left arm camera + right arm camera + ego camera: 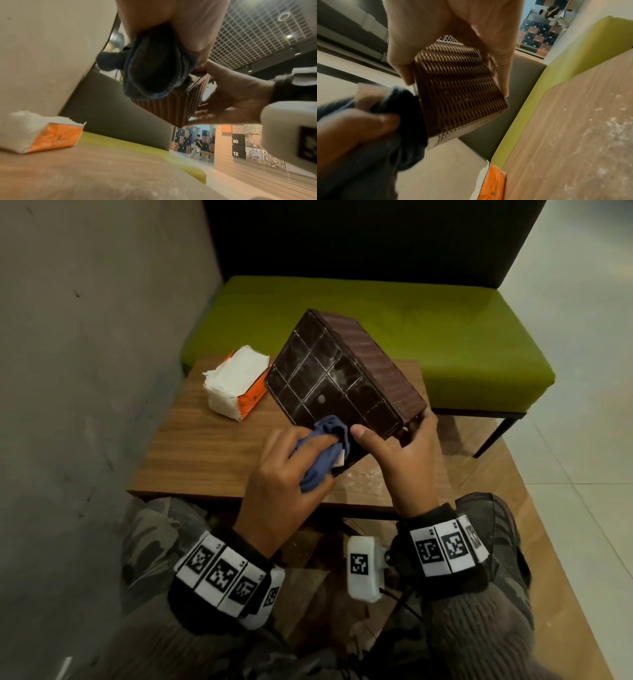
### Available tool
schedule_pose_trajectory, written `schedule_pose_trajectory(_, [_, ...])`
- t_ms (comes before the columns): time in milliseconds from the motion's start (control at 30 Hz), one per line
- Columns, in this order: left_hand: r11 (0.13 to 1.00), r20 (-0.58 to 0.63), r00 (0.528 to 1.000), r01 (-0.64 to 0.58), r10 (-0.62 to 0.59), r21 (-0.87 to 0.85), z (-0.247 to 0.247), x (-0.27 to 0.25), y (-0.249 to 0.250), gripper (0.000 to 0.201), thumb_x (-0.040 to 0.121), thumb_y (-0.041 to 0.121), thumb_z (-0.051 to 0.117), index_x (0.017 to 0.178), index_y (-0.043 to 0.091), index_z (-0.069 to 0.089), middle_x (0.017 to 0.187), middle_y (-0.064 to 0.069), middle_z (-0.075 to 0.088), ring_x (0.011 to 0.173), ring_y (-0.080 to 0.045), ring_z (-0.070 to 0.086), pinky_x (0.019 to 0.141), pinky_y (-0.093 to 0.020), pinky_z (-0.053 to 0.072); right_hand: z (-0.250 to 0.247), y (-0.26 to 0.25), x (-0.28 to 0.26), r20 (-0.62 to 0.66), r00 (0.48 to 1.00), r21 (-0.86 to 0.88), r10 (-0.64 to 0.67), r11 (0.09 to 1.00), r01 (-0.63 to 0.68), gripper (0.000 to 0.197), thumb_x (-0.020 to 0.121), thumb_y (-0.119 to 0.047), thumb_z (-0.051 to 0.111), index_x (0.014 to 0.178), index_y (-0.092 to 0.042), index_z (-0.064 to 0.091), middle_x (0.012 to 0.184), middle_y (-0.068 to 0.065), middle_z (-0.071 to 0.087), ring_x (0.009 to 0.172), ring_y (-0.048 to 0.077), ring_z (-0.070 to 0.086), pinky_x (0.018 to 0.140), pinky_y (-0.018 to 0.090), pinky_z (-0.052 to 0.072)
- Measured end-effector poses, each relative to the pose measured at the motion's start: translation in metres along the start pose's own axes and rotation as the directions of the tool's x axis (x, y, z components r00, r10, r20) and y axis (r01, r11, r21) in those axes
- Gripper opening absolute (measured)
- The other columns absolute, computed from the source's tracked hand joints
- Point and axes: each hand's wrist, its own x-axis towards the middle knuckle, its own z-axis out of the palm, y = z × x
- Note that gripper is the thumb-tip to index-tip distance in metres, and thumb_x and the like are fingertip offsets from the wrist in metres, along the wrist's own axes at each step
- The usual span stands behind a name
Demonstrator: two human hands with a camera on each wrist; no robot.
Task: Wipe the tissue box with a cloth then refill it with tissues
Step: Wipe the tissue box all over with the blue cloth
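A dark brown woven tissue box (346,374) (178,106) (455,92) is held tilted above the wooden table, its gridded, dusty face turned toward me. My right hand (400,453) (453,44) grips its near right corner, thumb on the gridded face and fingers round the woven side. My left hand (284,470) (171,20) holds a bunched blue cloth (322,453) (150,73) (402,121) against the box's lower near edge. A torn-open orange pack of white tissues (236,381) (42,132) (493,182) lies on the table to the left.
The small wooden table (205,457) has whitish dust on its right part (590,135). A green bench seat (445,337) with a dark backrest stands behind it. A grey wall (85,337) runs close along the left. Tiled floor lies at the right.
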Motion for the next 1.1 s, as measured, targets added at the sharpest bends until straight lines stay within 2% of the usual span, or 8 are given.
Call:
schedule_pose_trajectory(133, [1.000,0.063,0.998,0.023,-0.024,0.012,-0.002,-0.017,-0.014,0.028,0.081,0.025,0.059,0.105,0.013,0.064,0.094,-0.007,0.055,0.091,-0.016,0.047,0.074,-0.026,0.042,-0.009,-0.006,0.004,0.020,1.000,-0.044,0.000,0.999,0.001,0.089,0.061,-0.024,0.087,0.132,-0.021,0.032,0.122,-0.012,0.052,0.111,-0.004,0.054,0.086,0.011,0.048])
schedule_pose_trajectory(267, [0.986,-0.229,0.959,0.154,-0.164,-0.062,-0.011,0.002,-0.008,0.030,0.084,0.019,0.058,0.112,0.010,0.061,0.106,-0.013,0.055,0.100,-0.021,0.048,0.085,-0.020,0.041,-0.006,-0.006,0.001,0.038,0.999,-0.064,0.024,0.998,-0.022,0.089,0.054,-0.042,0.081,0.129,-0.019,0.040,0.124,-0.005,0.057,0.115,0.008,0.057,0.101,0.039,0.049])
schedule_pose_trajectory(367, [0.998,-0.086,0.996,0.024,-0.019,0.056,-0.003,0.005,0.000,0.041,0.081,0.021,0.060,0.121,0.016,0.054,0.119,-0.009,0.048,0.111,-0.023,0.043,0.096,-0.024,0.035,0.000,-0.002,0.001,0.054,0.997,-0.015,0.052,0.999,-0.051,0.087,0.056,-0.038,0.083,0.130,-0.012,0.045,0.123,0.006,0.061,0.112,0.018,0.062,0.097,0.049,0.050])
schedule_pose_trajectory(467, [0.997,0.059,0.998,0.000,-0.005,0.081,0.002,-0.014,-0.009,0.038,0.077,0.021,0.063,0.114,0.012,0.063,0.112,-0.010,0.057,0.106,-0.023,0.048,0.090,-0.030,0.043,-0.007,-0.001,0.003,0.004,0.997,-0.008,0.073,0.997,-0.073,0.088,0.053,-0.043,0.079,0.129,-0.015,0.045,0.116,-0.001,0.063,0.100,0.005,0.066,0.087,0.033,0.056])
schedule_pose_trajectory(600, [0.986,-0.088,0.982,0.164,-0.165,-0.010,-0.001,-0.012,-0.006,0.036,0.081,0.020,0.057,0.114,0.007,0.064,0.110,-0.012,0.056,0.103,-0.016,0.045,0.088,-0.018,0.040,-0.010,0.001,-0.001,0.007,0.995,-0.037,0.096,0.995,-0.096,0.084,0.053,-0.050,0.075,0.127,-0.021,0.046,0.111,-0.009,0.062,0.097,0.001,0.064,0.088,0.034,0.056])
schedule_pose_trajectory(733, [0.993,-0.111,0.990,0.098,-0.090,0.068,0.001,0.015,0.015,0.037,0.082,0.019,0.057,0.116,0.006,0.063,0.111,-0.015,0.055,0.102,-0.023,0.046,0.087,-0.020,0.037,0.000,0.008,-0.010,0.068,0.994,-0.065,0.086,0.995,-0.082,0.081,0.052,-0.048,0.076,0.122,-0.022,0.045,0.108,-0.009,0.063,0.093,-0.004,0.064,0.077,0.020,0.053])
schedule_pose_trajectory(833, [0.990,-0.100,0.993,0.071,-0.058,0.124,0.000,0.017,0.016,0.036,0.082,0.020,0.057,0.115,0.007,0.063,0.110,-0.014,0.056,0.102,-0.023,0.046,0.086,-0.024,0.039,0.000,0.008,-0.011,0.062,0.994,-0.075,0.085,0.994,-0.080,0.077,0.052,-0.047,0.077,0.119,-0.026,0.046,0.108,-0.009,0.064,0.096,-0.001,0.064,0.083,0.026,0.054])
schedule_pose_trajectory(1100, [0.987,-0.097,0.985,0.147,-0.141,0.061,0.001,0.007,0.015,0.038,0.081,0.020,0.056,0.115,0.006,0.063,0.112,-0.013,0.057,0.102,-0.025,0.049,0.085,-0.024,0.042,-0.006,0.008,-0.009,0.119,0.990,-0.131,0.075,0.990,-0.060,0.074,0.056,-0.037,0.081,0.119,-0.025,0.043,0.107,-0.014,0.062,0.095,-0.008,0.062,0.084,0.023,0.050])
